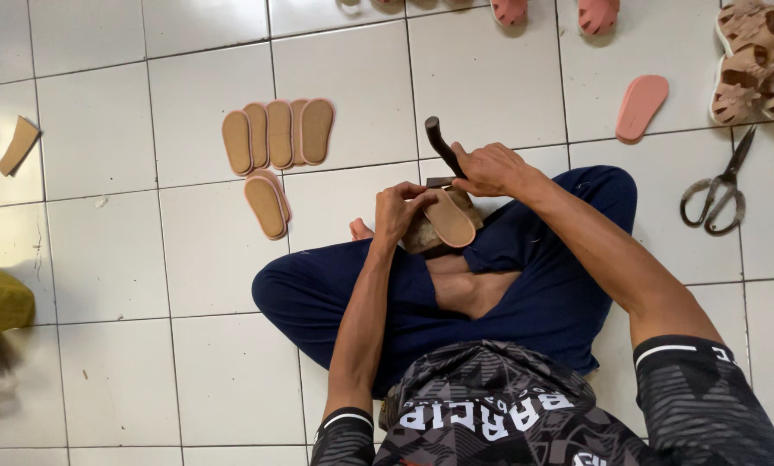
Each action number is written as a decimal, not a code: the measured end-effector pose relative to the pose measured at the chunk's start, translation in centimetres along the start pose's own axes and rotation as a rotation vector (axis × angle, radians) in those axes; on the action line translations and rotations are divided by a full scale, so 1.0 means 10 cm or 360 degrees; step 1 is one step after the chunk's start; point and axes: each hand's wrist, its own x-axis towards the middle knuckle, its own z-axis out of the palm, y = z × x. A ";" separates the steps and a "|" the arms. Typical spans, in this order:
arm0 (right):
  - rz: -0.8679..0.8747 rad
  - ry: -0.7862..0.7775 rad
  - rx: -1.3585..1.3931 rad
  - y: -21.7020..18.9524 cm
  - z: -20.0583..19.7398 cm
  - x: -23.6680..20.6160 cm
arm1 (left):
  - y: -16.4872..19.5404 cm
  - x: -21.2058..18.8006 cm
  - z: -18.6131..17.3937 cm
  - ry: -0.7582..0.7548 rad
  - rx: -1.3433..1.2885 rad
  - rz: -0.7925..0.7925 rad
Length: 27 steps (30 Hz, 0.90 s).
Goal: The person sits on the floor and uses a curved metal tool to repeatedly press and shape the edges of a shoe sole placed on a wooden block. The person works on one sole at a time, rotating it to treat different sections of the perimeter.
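The left hand (397,210) pinches the near end of a tan shoe sole (450,219), pressing it onto a brownish block (423,235) between the crossed legs. The right hand (489,166) is closed around a dark-handled hammer (439,141). With fingers that close to the striking spot, a slightly stray blow could catch them, or the sole might skid off the block. The hammer's head is hidden behind hand and sole. Out on the tiles lie 7 finished soles (276,135), scissors (717,194), and sandals (756,60) cut off by the frame edge.
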 end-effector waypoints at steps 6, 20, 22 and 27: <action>0.0320 0.0010 0.0318 0.05 0.03 -0.09 | 0.07 0.03 -0.06 -0.0102 0.0037 0.0011; 0.0402 -0.0006 0.0368 -0.13 0.09 -0.07 | 0.03 -0.03 0.02 0.0022 -0.0028 -0.0045; 0.0440 -0.0072 0.0360 -0.13 0.08 -0.06 | 0.02 -0.02 0.03 0.0008 -0.0009 -0.0056; 0.0407 -0.0067 0.0329 -0.13 0.04 -0.04 | 0.02 -0.02 0.03 0.0037 -0.0021 -0.0042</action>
